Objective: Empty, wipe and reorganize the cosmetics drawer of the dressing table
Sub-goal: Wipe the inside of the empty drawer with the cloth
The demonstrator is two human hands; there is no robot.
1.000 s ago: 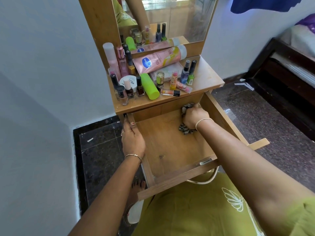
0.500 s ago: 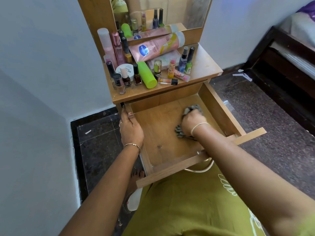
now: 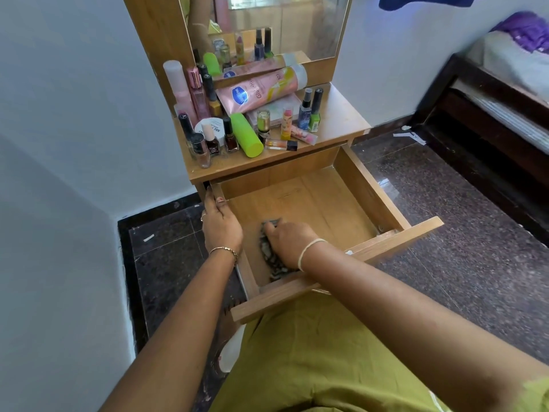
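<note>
Your right hand point(image 3: 289, 242) is inside the open drawer point(image 3: 368, 188), near its front-left corner, fingers curled down onto a dark patterned cloth point(image 3: 271, 261) pressed against the drawer floor. Your left hand point(image 3: 221, 224) grips the drawer's left wall, thumb inside, fingers wrapped over the outside. Above the drawer, the tabletop point(image 3: 338, 120) carries the cosmetics: a pink lotion tube point(image 3: 261, 90), a green tube point(image 3: 246, 135) and what look like nail polish bottles point(image 3: 212, 141).
</note>
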